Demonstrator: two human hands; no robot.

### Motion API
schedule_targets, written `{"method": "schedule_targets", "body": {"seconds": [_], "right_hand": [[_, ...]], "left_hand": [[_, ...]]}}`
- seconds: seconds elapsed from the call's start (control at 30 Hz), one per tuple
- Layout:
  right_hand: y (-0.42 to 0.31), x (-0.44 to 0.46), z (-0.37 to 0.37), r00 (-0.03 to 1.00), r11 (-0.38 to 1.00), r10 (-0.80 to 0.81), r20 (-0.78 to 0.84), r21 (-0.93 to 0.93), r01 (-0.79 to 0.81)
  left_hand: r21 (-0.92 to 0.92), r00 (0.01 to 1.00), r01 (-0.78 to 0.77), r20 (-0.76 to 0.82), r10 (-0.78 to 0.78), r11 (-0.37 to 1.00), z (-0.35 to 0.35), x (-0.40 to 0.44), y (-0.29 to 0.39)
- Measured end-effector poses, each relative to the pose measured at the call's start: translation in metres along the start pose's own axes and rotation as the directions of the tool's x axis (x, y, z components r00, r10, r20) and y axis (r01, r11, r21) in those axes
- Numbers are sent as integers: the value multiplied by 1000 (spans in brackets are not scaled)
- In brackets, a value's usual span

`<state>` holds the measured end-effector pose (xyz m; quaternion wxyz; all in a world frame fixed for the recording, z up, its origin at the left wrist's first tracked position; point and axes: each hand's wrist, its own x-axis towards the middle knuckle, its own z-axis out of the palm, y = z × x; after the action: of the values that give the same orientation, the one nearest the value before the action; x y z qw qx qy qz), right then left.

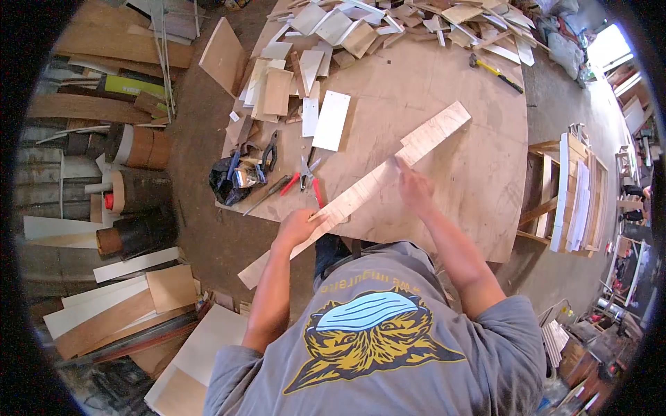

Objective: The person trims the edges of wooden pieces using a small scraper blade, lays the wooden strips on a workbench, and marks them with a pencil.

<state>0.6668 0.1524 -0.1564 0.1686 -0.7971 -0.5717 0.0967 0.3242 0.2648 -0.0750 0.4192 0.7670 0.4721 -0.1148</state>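
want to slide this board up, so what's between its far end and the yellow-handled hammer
Bare tabletop only: the head view shows nothing between the far end of the wooden board and the hammer.

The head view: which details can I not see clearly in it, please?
In the head view:
Underside of the wooden strip: hidden by its own upper face.
Palm of the left hand: hidden by the hand's back.
Bottom of the black bag: hidden by its contents.
Part of the offcut pile: cut off by the top edge.
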Motion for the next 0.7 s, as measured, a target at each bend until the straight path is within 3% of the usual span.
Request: {"method": "schedule_targets", "body": {"seconds": [0.07,0.17,0.27,0.37,0.47,0.57,0.67,0.7], "right_hand": [[9,5,14,996,996,87,-36,22,-86],[0,-3,3,974,984,-117,193,-113,140],[9,8,-2,998,997,65,-3,-46,-65],[-2,17,-15,959,970,153,237,-221,-100],[3,5,3,976,985,-109,190,-110,132],[10,18,-2,983,980,179,26,-88,-176],[4,18,-1,970,985,-30,241,-160,70],[-1,17,-2,973,990,-38,227,-127,68]], "left_hand": [[68,999,35,-34,-33,997,-1,-4,8],[116,993,72,-99,-61,991,6,-2,8],[138,986,114,-133,-96,984,16,0,4],[165,975,176,-163,-150,970,12,-8,19],[186,970,188,-187,-153,965,18,-7,17],[191,969,198,-186,-163,961,19,-7,19],[197,968,202,-191,-164,959,19,-9,20],[196,967,200,-196,-161,960,19,-9,20]]}}
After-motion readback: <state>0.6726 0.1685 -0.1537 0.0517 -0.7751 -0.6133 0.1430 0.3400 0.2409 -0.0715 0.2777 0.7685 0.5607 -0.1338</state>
